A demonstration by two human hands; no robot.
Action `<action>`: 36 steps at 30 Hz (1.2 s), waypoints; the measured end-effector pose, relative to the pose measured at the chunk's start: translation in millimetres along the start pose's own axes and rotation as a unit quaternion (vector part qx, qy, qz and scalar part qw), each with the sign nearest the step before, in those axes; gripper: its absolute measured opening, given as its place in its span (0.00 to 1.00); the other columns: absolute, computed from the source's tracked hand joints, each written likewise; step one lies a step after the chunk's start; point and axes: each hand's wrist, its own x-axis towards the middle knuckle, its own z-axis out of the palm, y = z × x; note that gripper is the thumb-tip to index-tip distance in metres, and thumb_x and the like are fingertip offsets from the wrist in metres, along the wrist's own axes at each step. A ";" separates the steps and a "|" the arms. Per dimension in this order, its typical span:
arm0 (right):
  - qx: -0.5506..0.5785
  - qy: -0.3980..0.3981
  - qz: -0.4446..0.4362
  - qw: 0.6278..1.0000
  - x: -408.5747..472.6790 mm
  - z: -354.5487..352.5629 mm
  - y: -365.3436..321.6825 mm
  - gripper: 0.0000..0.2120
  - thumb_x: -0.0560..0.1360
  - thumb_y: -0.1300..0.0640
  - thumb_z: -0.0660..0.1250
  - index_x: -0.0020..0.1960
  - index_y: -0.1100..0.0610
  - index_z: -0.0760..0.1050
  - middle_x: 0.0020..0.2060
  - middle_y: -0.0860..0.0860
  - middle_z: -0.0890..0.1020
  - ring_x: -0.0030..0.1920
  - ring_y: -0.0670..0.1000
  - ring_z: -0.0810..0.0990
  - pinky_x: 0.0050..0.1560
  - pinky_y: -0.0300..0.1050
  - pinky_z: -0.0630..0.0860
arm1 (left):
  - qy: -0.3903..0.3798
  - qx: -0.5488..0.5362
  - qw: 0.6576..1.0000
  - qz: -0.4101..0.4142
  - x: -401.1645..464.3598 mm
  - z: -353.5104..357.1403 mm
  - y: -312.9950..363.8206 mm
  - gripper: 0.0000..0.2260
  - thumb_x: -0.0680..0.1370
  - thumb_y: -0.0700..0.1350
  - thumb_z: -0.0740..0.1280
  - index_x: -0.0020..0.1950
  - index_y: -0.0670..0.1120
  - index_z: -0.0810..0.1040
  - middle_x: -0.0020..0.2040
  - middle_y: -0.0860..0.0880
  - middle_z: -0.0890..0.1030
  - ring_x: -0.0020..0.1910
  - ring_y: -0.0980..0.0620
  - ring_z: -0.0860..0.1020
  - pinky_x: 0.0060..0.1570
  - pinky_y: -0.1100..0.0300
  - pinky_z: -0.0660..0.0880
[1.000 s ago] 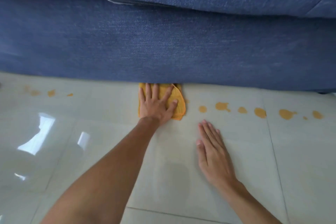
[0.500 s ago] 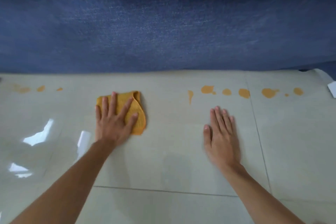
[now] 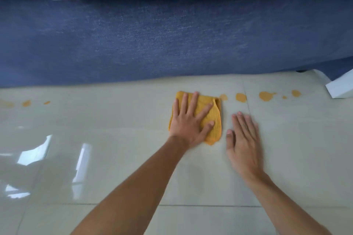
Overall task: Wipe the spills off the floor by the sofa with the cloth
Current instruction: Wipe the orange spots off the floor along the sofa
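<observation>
A folded orange cloth (image 3: 214,118) lies flat on the pale tiled floor (image 3: 118,158) in front of the blue sofa (image 3: 172,40). My left hand (image 3: 189,124) presses down on it, palm flat and fingers spread. Just right of the cloth's top corner runs a row of orange spills (image 3: 241,97), the biggest blot (image 3: 265,96) further right. A few smaller orange spots (image 3: 26,103) lie far to the left. My right hand (image 3: 243,139) rests flat on the bare floor beside the cloth, holding nothing.
The sofa's base runs across the whole view just beyond the spills. A white object (image 3: 342,87) stands on the floor at the right edge. The tiles are glossy, with window reflections at the lower left.
My left hand has slid the cloth to the right, over the leftmost spots of the right-hand row. My right hand stays flat on the floor, now close to the cloth.
</observation>
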 end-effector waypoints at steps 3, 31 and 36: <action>-0.049 -0.029 0.020 0.998 -1.2 -1.7 16.9 0.25 0.79 0.53 0.53 0.73 0.62 0.66 0.73 0.58 0.69 0.75 0.60 0.63 0.74 0.62 0.59 | 0.020 0.018 0.999 0.030 -42.3 8.8 -19.2 0.28 0.77 0.68 0.47 0.76 0.65 0.51 0.81 0.48 0.47 0.79 0.40 0.45 0.75 0.38 0.46; -0.103 -0.024 0.097 0.990 7.0 -34.6 127.3 0.27 0.80 0.49 0.49 0.75 0.61 0.62 0.75 0.57 0.65 0.77 0.57 0.60 0.76 0.60 0.54 | 0.030 0.018 0.999 -0.034 19.4 4.0 -12.7 0.29 0.75 0.69 0.45 0.76 0.66 0.50 0.81 0.50 0.47 0.79 0.41 0.47 0.76 0.40 0.46; -0.098 -0.015 0.094 0.991 6.9 -32.1 128.1 0.26 0.80 0.51 0.51 0.75 0.62 0.63 0.75 0.57 0.65 0.76 0.57 0.61 0.76 0.60 0.56 | 0.024 0.010 0.982 -0.186 93.0 -9.5 -21.9 0.31 0.75 0.68 0.42 0.77 0.61 0.51 0.79 0.41 0.52 0.78 0.37 0.48 0.75 0.37 0.42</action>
